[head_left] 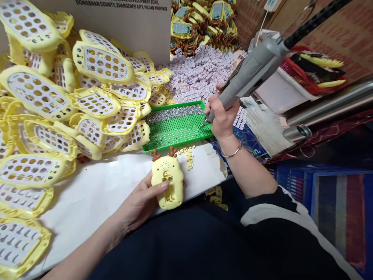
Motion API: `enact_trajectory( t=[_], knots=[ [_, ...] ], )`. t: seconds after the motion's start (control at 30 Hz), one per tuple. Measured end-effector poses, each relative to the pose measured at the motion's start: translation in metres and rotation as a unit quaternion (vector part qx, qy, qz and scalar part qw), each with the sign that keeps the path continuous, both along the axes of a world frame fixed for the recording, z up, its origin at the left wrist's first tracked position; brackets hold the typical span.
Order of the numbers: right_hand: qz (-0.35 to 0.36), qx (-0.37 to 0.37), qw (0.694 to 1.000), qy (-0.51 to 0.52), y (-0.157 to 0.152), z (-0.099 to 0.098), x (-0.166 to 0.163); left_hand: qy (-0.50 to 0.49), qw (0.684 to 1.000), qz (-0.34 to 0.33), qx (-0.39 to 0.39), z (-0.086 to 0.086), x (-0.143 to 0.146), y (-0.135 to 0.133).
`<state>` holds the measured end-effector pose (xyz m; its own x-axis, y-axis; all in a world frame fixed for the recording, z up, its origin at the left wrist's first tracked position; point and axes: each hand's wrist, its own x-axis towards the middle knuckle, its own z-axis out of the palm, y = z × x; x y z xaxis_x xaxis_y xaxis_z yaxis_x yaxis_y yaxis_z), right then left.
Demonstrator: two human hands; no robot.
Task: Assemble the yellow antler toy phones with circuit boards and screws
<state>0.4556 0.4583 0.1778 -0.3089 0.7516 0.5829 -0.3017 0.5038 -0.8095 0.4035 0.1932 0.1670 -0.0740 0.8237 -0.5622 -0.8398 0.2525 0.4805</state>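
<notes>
My left hand (148, 196) grips a yellow toy phone (167, 167) with brown antlers, its back turned up and its battery compartment uncovered. The thumb lies across that compartment. In my right hand (223, 116) is a grey electric screwdriver (250, 70), its cable running to the upper right. The bit points down over the right end of a green perforated tray (171, 147); whether it touches a screw I cannot tell. Small silver screws (175, 112) are heaped along the tray's far side. Small yellow pieces (188, 155) lie between the tray and the toy phone.
Yellow shells with white perforated panels (101, 64) are piled along the left. Behind the tray spreads a heap of small white key pieces (201, 70), with brown-and-yellow parts (204, 23) beyond. A red basket (317, 70), a metal tube (329, 105) and blue crates (294, 182) stand right.
</notes>
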Motion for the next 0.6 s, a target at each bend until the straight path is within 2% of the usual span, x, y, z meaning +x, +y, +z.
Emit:
enact_trajectory(
  t=[0.17, 0.27, 0.37, 0.5, 0.6],
  knots=[
    [0.029, -0.012, 0.999, 0.04, -0.013, 0.024, 0.004, 0.016, 1.0, 0.024, -0.008, 0.004, 0.002, -0.005],
    [0.073, -0.039, 0.995, 0.051, -0.048, 0.049, 0.01, 0.02, 0.998, 0.068, -0.004, 0.007, 0.004, -0.009],
    [0.149, -0.085, 0.984, 0.053, -0.094, 0.067, 0.018, 0.038, 0.991, 0.127, -0.003, 0.007, 0.005, -0.012],
    [0.282, -0.13, 0.949, 0.058, -0.139, 0.065, 0.031, 0.029, 0.984, 0.173, 0.007, 0.005, 0.008, -0.013],
    [0.32, -0.133, 0.938, 0.032, -0.152, 0.052, 0.037, 0.025, 0.983, 0.183, 0.016, 0.005, 0.009, -0.012]
  ],
)
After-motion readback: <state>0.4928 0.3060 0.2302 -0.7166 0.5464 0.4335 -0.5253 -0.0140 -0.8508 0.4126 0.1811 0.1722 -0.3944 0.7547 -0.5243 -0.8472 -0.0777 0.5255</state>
